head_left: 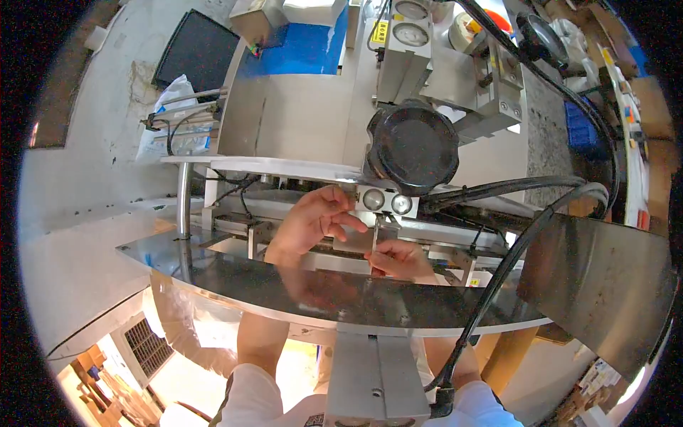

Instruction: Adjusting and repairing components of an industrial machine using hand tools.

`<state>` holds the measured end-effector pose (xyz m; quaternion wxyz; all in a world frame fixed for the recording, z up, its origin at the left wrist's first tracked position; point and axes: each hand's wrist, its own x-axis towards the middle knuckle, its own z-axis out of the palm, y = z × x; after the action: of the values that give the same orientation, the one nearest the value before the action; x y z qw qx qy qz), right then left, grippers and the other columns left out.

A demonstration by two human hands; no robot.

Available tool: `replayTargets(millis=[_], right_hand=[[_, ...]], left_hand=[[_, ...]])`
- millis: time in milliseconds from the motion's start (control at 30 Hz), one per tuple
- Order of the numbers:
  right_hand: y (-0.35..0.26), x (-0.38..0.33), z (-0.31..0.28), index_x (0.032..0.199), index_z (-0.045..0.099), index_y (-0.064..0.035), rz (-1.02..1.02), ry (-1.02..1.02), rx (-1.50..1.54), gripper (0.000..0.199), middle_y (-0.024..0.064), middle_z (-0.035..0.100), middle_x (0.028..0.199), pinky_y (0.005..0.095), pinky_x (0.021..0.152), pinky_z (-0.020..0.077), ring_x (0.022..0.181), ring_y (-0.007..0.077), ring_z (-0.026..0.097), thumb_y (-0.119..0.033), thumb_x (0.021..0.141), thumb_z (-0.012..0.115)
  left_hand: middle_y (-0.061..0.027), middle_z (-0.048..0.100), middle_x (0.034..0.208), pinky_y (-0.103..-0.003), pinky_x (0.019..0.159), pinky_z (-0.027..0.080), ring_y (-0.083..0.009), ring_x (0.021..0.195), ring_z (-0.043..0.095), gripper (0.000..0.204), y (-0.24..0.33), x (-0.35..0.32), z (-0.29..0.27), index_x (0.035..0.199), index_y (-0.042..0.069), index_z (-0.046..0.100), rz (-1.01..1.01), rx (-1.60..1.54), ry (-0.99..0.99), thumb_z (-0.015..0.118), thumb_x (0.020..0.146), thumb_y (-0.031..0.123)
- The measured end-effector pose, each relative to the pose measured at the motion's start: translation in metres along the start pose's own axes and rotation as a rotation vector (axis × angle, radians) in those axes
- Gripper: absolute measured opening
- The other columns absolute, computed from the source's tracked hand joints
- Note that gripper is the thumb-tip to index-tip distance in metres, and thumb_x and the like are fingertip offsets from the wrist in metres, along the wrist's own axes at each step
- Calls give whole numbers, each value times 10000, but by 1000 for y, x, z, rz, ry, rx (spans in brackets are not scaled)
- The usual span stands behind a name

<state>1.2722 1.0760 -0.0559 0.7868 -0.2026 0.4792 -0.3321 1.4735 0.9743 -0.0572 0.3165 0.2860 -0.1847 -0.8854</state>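
My right hand [402,258] is closed in a pinch on a thin metal rod [376,240]. The rod stands nearly upright in view, its upper end at the underside of a small metal block [387,202] with two round bolt heads. To the left of that block is my left hand [313,222], palm partly turned up and fingers loosely bent and apart. Its fingertips come close to the block's left side; whether they touch it I cannot tell. Just above the block sits a big black knob [414,146]. Both forearms pass beneath a polished metal plate.
The curved-looking polished plate [441,302] spans the front, with a grey metal column [377,377] below. Thick black cables [498,285] loop down the right side. A metal table with a blue sheet [306,50] lies behind. A steel post [184,199] stands left.
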Motion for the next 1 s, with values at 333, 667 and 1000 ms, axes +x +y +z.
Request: replayTargets(millis=[333, 667, 1000], right_hand=[[-6, -1, 2, 888, 652, -8, 56, 0, -3, 173, 31, 611, 729, 219, 570, 447, 654, 86, 557, -175, 846, 640], [-3, 6, 6, 961, 632, -16, -19, -95, 46, 184, 32, 603, 748, 225, 615, 448, 678, 96, 552, -172, 866, 609], [5, 13, 1, 906, 607, -26, -98, -152, 96, 153, 18, 593, 754, 241, 575, 470, 636, 92, 554, -169, 854, 623]], left_hand=[[-76, 552, 911, -292, 547, 536, -317, 835, 652, 114, 0, 1, 2, 887, 20, 519, -7, 5, 22, 495, 884, 131], [-84, 555, 918, -292, 567, 536, -321, 865, 644, 130, 1, 0, 0, 931, 6, 523, -3, -5, -36, 452, 882, 104], [-93, 551, 917, -294, 579, 544, -334, 870, 641, 128, 1, -2, 0, 935, -3, 519, -18, 13, 1, 453, 878, 90]])
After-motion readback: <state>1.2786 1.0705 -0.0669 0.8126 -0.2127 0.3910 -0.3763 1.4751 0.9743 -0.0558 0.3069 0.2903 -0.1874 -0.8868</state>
